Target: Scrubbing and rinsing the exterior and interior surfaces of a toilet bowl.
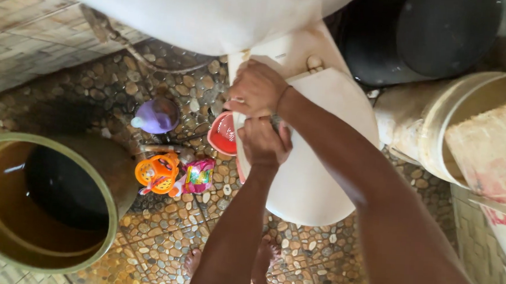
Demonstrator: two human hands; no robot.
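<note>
Two hands meet at the left edge of a closed white toilet lid [316, 163] in the middle of the frame. The right hand [257, 89] curls over the lid's upper left corner; the left hand [265, 141] is fisted just below, and what it grips I cannot tell. The lid's long axis runs from upper left to lower right. A red scoop [223, 135] sits just left, a green water tub [38, 202] at lower left.
</note>
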